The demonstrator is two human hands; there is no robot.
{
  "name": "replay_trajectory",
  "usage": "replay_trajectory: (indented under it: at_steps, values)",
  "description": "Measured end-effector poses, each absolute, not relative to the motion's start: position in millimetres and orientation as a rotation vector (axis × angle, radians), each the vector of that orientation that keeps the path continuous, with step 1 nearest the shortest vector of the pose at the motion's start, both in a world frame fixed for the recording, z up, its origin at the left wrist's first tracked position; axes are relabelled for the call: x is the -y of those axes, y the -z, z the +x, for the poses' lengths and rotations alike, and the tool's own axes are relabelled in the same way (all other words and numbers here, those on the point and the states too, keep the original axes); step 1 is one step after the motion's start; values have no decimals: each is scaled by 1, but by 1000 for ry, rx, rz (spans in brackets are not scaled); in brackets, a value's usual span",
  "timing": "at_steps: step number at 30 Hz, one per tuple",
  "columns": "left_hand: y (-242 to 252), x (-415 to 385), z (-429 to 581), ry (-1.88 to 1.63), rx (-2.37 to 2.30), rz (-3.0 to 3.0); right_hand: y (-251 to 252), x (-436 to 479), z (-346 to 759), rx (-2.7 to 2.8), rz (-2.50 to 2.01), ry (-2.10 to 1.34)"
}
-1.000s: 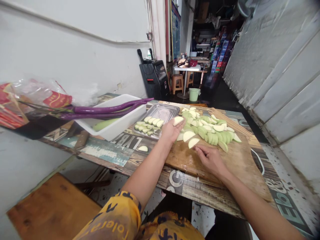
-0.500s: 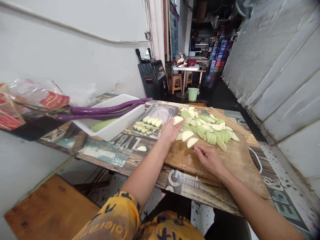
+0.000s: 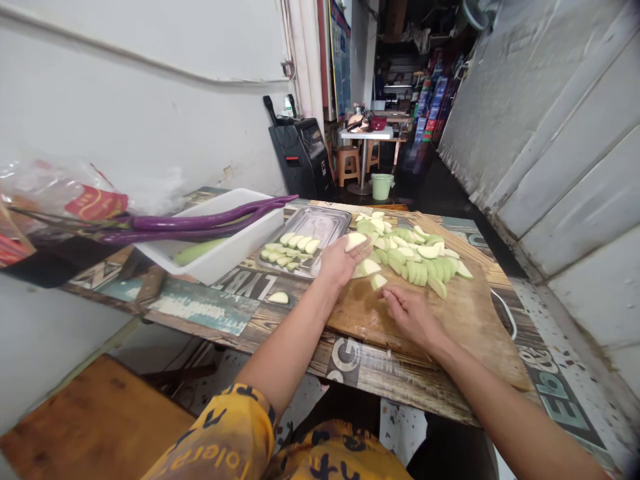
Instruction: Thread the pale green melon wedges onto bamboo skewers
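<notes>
My left hand [image 3: 339,260] is over the left edge of the wooden cutting board [image 3: 470,327], its fingers closed on a half-moon slice of pale green vegetable [image 3: 356,241]. At the board's near left part, my right hand [image 3: 411,315] pinches at the corner of a smaller-looking slice [image 3: 379,282]. Whether a thin stick is also in its fingers I cannot make out. Another cut slice [image 3: 369,267] shows between the hands. Beyond them a heap of green-skinned slices [image 3: 420,257] covers the board's far part. Left of my left hand, a clear plastic tray [image 3: 325,223] holds rows of slices.
Thin wooden skewers [image 3: 453,237] lie behind the heap. One slice [image 3: 279,297] is on the patterned table [image 3: 200,313]. Purple eggplants [image 3: 200,223] lie across a white bin [image 3: 250,233], beside plastic bags [image 3: 75,193]. A wooden stool top [image 3: 95,420] is at lower left.
The view has shifted slightly. The slice at my right fingertips has turned and looks narrower, closer to the neighbouring slice. My left hand keeps its slice in about the same place.
</notes>
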State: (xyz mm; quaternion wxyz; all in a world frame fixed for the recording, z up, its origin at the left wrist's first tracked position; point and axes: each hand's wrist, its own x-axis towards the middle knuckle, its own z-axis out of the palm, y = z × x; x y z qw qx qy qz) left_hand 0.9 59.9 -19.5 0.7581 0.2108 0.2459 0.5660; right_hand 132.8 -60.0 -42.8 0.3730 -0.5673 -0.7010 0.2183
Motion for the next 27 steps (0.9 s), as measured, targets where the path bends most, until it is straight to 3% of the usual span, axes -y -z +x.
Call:
replay_trajectory:
  at_steps: [4,15,27]
  values:
    - [19,-62,1,-1246,-587,406,43,60,132,1747,-1444,-615]
    - [26,-64,1,-1257,-645,355,46,62,129,1938,-1507,-123]
    - [27,-61,8,-1230,-637,386,48,56,132,1747,-1467,-488]
